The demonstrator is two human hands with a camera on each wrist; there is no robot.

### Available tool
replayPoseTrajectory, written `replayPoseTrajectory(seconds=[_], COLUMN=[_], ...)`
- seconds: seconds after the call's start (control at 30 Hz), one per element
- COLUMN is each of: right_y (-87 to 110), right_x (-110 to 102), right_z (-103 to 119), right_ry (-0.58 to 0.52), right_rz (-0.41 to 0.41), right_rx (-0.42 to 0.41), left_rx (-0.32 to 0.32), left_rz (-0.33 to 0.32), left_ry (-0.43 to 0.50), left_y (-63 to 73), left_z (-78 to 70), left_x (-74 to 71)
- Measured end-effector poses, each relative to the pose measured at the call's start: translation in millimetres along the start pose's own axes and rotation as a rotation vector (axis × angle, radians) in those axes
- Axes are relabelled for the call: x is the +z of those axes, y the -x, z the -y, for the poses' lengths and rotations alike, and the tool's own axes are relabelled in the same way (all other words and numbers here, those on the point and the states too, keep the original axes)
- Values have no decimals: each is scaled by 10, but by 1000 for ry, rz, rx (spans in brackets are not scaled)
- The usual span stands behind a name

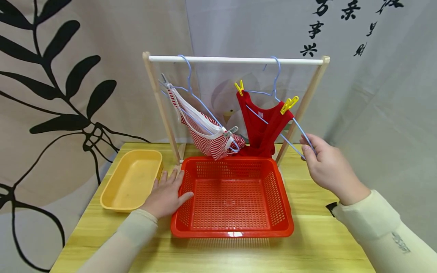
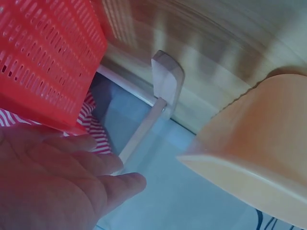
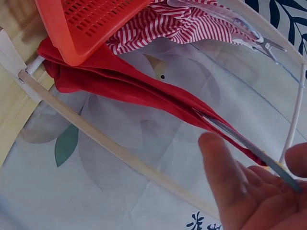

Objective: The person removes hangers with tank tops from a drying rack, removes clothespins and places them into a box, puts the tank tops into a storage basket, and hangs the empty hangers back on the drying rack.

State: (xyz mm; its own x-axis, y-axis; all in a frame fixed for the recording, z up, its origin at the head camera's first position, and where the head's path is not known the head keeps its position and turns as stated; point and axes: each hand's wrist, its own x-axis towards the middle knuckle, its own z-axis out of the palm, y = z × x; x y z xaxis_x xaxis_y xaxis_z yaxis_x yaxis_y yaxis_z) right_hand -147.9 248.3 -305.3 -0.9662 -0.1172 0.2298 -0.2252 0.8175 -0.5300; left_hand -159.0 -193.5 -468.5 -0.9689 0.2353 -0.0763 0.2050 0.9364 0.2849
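Note:
My right hand [image 1: 327, 165] pinches the lower right corner of a blue wire hanger [image 1: 275, 81] hooked over the white rail [image 1: 235, 60]. Clipped to that hanger with yellow clothespins [image 1: 289, 105] is a red garment [image 1: 261, 129], its lower end behind the basket. My left hand [image 1: 166, 195] lies with fingers spread at the left rim of a red plastic basket [image 1: 232, 204]. A red-and-white striped garment [image 1: 205, 132] hangs tilted on a second blue hanger [image 1: 189, 74], held by grey clips [image 1: 231, 131]. In the right wrist view the hanger wire [image 3: 249, 143] crosses the fingers.
A yellow tray [image 1: 131, 182] stands left of the basket on the wooden table [image 1: 327, 235]. The rack's wooden posts [image 1: 304, 104] rise behind the basket. A printed curtain [image 1: 385, 94] hangs at the back.

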Motion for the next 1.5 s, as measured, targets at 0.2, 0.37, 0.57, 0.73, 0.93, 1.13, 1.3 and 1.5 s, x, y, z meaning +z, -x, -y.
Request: replayPoseTrajectory(seconds=[0.2,0.37,0.57,0.73,0.93,1.13,1.3,1.5], right_y=[-30,-46,-57,-58,-57,-56,-51,-10], right_x=[27,55,106,147,175,198,211,228], right_z=[-35,-83,-145,-193,-224,-264,-290,-313], right_ry=[-90,-102,-99,-133,-172,-213,-228,-229], right_rz=[81,62,-54,-133,-179,-218,-251,-290], right_rx=[51,45,37,56,74,57,53,47], left_rx=[-16,-29,-31,-36,-38,-41,-54,-60], left_rz=[35,43,40,40,41,45,55,63], left_ry=[28,44,41,47,45,37,37,38], left_y=[-25,-37,-52,-59,-60,-67,-71,-87], left_z=[-4,-11,-20,-17,-15,-26,-37,-33], left_x=[6,-1,-2,6,9,-2,-14,-5])
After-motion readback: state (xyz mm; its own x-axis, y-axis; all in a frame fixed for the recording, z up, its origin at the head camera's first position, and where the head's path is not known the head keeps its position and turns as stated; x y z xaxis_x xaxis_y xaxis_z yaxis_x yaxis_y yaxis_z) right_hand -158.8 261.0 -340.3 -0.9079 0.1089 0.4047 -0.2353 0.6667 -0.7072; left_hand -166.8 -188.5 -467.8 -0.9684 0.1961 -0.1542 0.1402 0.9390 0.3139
